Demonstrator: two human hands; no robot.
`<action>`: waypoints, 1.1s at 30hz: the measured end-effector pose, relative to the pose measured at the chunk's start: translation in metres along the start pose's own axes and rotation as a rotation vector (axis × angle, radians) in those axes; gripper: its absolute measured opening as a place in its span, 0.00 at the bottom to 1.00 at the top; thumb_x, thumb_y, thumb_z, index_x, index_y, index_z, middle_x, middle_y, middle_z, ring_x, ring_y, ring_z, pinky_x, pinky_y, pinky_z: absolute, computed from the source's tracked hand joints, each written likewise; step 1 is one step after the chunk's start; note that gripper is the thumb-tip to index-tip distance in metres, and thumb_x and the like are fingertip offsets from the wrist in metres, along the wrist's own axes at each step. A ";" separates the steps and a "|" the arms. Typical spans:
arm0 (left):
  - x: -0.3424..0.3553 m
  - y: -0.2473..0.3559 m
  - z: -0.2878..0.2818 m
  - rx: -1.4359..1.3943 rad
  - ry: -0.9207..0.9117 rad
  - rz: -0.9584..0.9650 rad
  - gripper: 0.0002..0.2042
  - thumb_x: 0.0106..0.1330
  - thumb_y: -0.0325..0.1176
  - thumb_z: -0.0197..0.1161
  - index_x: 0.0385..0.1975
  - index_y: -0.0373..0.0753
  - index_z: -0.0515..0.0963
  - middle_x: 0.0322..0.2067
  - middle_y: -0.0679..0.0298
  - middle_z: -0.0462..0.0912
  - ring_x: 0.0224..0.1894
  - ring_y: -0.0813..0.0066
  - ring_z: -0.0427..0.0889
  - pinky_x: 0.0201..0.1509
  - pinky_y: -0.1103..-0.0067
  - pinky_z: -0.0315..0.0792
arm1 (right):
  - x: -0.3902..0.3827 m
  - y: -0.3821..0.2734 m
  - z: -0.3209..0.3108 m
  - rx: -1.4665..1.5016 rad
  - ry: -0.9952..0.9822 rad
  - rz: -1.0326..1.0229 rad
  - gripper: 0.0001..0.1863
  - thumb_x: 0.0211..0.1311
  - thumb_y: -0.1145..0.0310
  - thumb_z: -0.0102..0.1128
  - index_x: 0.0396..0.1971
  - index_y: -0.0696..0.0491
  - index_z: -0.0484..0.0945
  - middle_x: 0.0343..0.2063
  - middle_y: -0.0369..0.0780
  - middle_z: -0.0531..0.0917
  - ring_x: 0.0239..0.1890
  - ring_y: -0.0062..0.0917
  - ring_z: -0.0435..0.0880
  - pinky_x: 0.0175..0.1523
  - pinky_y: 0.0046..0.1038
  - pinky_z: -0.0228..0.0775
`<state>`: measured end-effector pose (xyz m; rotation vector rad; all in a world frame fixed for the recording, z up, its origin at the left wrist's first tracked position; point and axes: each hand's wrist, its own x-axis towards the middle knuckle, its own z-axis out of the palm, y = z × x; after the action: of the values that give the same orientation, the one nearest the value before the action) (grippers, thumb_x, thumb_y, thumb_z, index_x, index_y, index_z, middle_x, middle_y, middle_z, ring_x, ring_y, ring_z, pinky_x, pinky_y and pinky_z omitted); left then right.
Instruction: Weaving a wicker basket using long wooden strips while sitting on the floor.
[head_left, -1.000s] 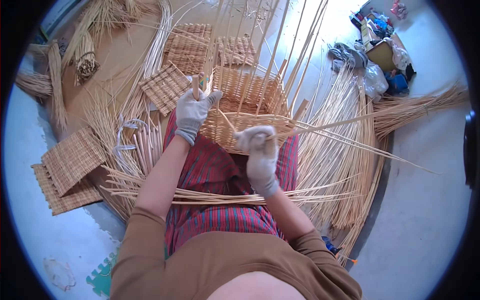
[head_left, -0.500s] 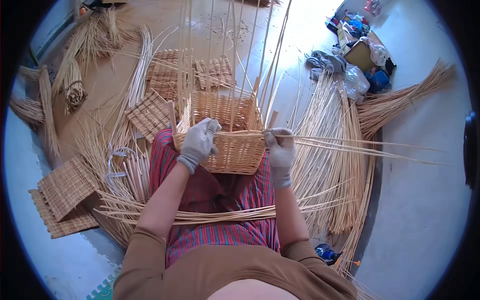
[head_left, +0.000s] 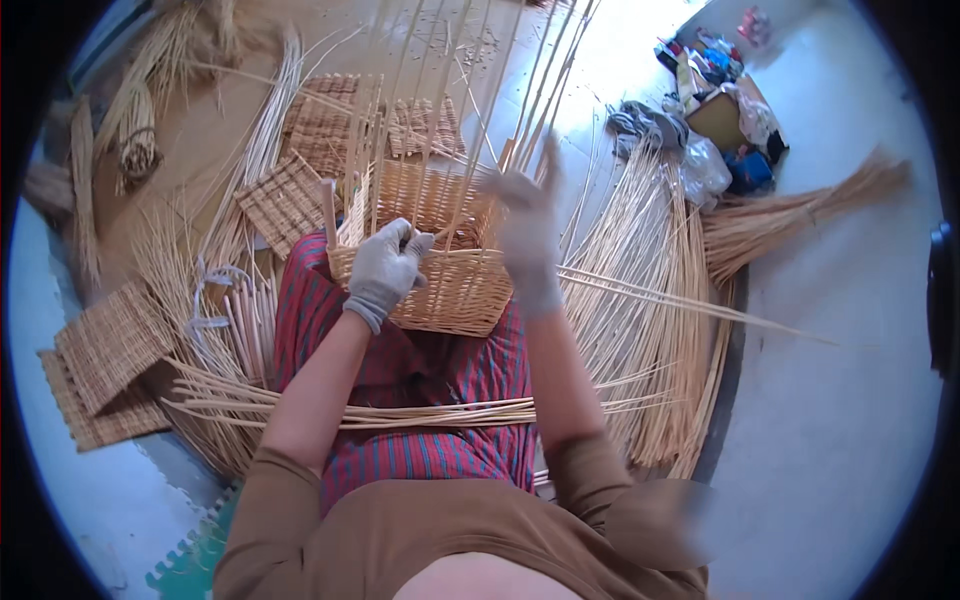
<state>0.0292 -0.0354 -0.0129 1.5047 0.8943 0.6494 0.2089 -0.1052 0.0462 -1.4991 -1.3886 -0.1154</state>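
A half-woven wicker basket (head_left: pixel 450 300) rests near my striped, covered knees, with long pale stakes rising from it and short wooden posts at its corners. My gloved left hand (head_left: pixel 386 262) is closed on the near left rim, gripping the woven edge. My gloved right hand (head_left: pixel 524 225) is raised over the basket's right corner, smeared by motion; what it holds, if anything, is unclear. Long loose weavers (head_left: pixel 680 300) trail rightward from the rim. A bundle of thicker rods (head_left: pixel 440 412) lies across my lap.
Woven mats lie beyond the basket (head_left: pixel 275 200) and at left (head_left: pixel 112 350). Bundled reeds (head_left: pixel 140 150) lie at upper left; loose reeds (head_left: pixel 640 380) spread at right. A pile of bags, cloth and boxes (head_left: pixel 730 125) is at upper right, and a green foam mat (head_left: pixel 195 550) at lower left.
My left hand came down from a corner post to the near rim and stays there. My right hand dropped to the right rim, then rose upward and slightly left, now blurred.
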 end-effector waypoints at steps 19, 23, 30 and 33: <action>0.016 0.043 0.065 0.260 -0.338 0.046 0.13 0.75 0.39 0.59 0.45 0.35 0.76 0.28 0.59 0.83 0.20 0.70 0.84 0.23 0.72 0.77 | -0.079 -0.017 -0.097 0.502 0.420 0.721 0.09 0.70 0.75 0.60 0.46 0.57 0.71 0.37 0.44 0.85 0.39 0.21 0.85 0.23 0.17 0.70; 0.008 0.026 0.082 0.251 -0.209 0.066 0.16 0.74 0.47 0.57 0.40 0.39 0.80 0.22 0.56 0.83 0.20 0.67 0.85 0.30 0.70 0.77 | -0.016 -0.007 -0.086 -0.169 0.143 0.224 0.09 0.66 0.78 0.61 0.44 0.57 0.76 0.38 0.42 0.86 0.41 0.26 0.87 0.42 0.26 0.79; 0.002 0.054 0.068 0.200 -0.212 -0.128 0.15 0.73 0.43 0.61 0.38 0.35 0.79 0.21 0.61 0.81 0.18 0.74 0.84 0.27 0.75 0.76 | -0.007 -0.004 -0.085 -1.113 0.289 0.028 0.43 0.60 0.63 0.68 0.73 0.53 0.57 0.54 0.48 0.81 0.47 0.44 0.85 0.58 0.41 0.74; -0.003 0.045 0.066 -0.034 -0.226 0.019 0.11 0.70 0.34 0.66 0.45 0.35 0.77 0.32 0.62 0.84 0.25 0.79 0.85 0.30 0.78 0.77 | -0.052 0.000 -0.065 -0.913 -0.009 -0.043 0.39 0.63 0.62 0.64 0.73 0.51 0.60 0.47 0.46 0.84 0.48 0.41 0.84 0.67 0.39 0.63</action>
<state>0.0891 -0.0743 0.0228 1.5226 0.6940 0.4939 0.2274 -0.1861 0.0414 -2.1913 -1.4454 -0.8628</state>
